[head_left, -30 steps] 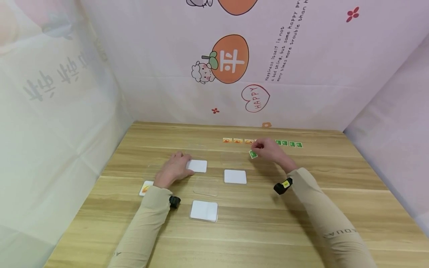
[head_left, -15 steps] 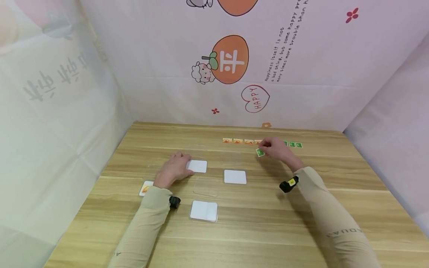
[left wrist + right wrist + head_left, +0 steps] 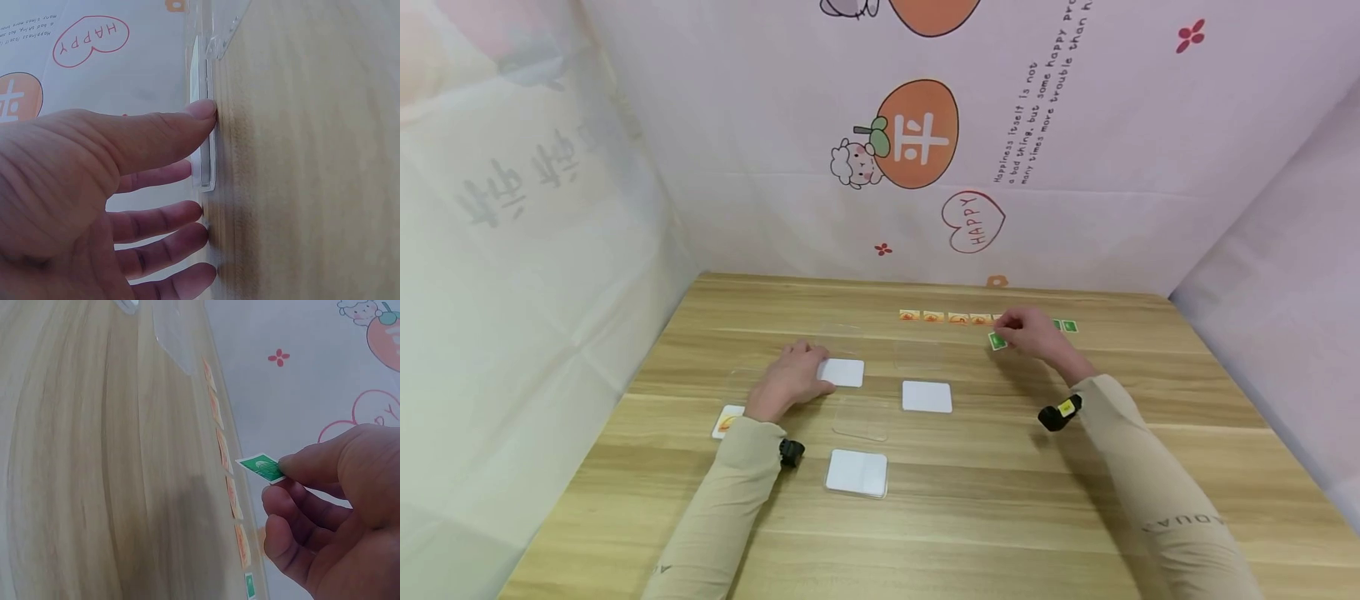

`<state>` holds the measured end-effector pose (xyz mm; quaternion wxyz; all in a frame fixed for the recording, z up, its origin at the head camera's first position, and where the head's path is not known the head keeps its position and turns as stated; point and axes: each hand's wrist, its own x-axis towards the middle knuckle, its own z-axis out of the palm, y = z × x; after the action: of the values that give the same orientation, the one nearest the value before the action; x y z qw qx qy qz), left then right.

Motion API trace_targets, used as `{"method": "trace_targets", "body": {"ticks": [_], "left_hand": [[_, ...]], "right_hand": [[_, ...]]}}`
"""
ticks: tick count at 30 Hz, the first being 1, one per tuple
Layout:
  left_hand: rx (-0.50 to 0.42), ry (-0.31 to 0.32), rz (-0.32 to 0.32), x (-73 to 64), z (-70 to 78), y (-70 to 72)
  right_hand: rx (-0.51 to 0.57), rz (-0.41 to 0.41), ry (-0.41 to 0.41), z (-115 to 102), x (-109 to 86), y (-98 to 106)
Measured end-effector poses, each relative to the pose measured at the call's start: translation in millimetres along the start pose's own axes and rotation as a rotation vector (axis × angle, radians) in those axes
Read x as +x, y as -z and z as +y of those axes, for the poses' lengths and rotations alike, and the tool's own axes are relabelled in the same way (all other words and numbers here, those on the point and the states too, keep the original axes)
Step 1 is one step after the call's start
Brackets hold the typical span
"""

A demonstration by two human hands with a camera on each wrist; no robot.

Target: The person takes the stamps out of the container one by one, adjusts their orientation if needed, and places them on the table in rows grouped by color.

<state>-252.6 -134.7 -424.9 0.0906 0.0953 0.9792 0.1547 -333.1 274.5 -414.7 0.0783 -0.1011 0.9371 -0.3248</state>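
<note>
My right hand [image 3: 1033,333] pinches a small green card [image 3: 262,466] with a white border between thumb and index finger, held above the table. Beneath and behind it runs a row of small orange cards [image 3: 933,317], with small green cards [image 3: 1070,326] at its right end. My hand hides part of this row. My left hand [image 3: 792,379] grips the left end of a clear box [image 3: 208,181] of white cards [image 3: 844,372], thumb at the near edge and index finger at the far one. Its other fingers are spread near the table.
Another stack of white cards [image 3: 927,397] lies right of my left hand, and a boxed one [image 3: 857,472] lies nearer. Clear lids [image 3: 860,419] lie beside the stacks. Partly behind the left wrist is a box with an orange-printed card [image 3: 726,422]. A printed cloth [image 3: 775,208] hangs behind.
My right hand has moved to the right along the row with the green card still pinched, uncovering more orange cards. The left hand has kept its place.
</note>
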Motion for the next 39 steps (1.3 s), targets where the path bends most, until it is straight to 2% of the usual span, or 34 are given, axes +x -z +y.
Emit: {"method": "trace_targets", "body": {"ticks": [14,28,39], "left_hand": [[-0.001,-0.002,0.003,-0.1,0.7,0.4],[0.006,-0.006,0.011,0.9,-0.1,-0.1],[0.006,-0.001,0.001,1.0,-0.8,-0.8]], "right_hand": [[0.018,0.008,-0.057,15.5,-1.7,9.1],[-0.023,0.035,-0.056,34.7,-5.8,21.8],[-0.035,0.054,-0.081,60.1,-2.9,30.8]]}}
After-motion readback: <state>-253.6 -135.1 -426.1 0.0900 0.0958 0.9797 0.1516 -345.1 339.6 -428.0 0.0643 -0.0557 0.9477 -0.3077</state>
